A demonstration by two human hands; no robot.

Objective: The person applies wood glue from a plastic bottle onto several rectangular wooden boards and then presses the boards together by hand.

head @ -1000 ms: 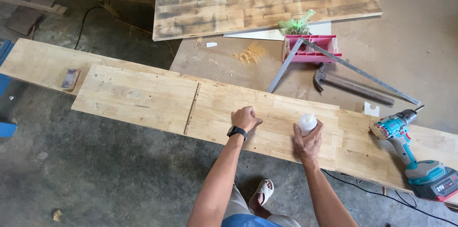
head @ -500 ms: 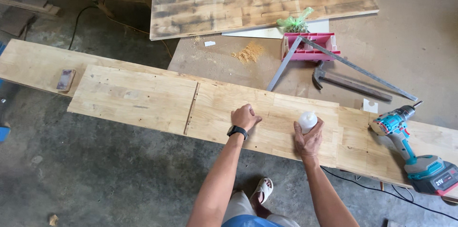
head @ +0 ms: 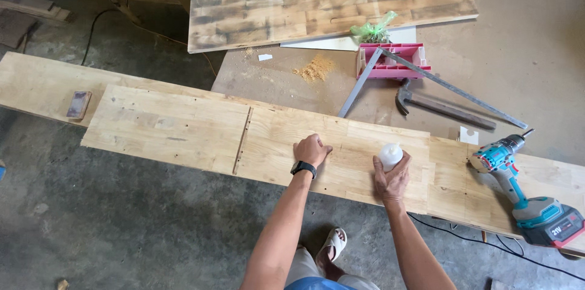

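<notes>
My right hand (head: 392,177) grips a small white bottle (head: 390,155) with a nozzle, standing upright on a long light wooden board (head: 183,128). My left hand (head: 311,149), with a black watch on the wrist, rests as a loose fist on the same board, a short way left of the bottle. Several small dark holes dot the board around both hands. A row of holes runs across the board at a seam left of my left hand.
A teal cordless drill (head: 524,189) lies on the board's right end. Behind are a steel framing square (head: 426,77), a hammer (head: 442,106), a pink plastic box (head: 393,60), sawdust (head: 314,69), a darker wooden panel (head: 329,0) and a small block (head: 79,105) at the left.
Neither hand has visibly shifted on the board. Only the view has drifted slightly.
</notes>
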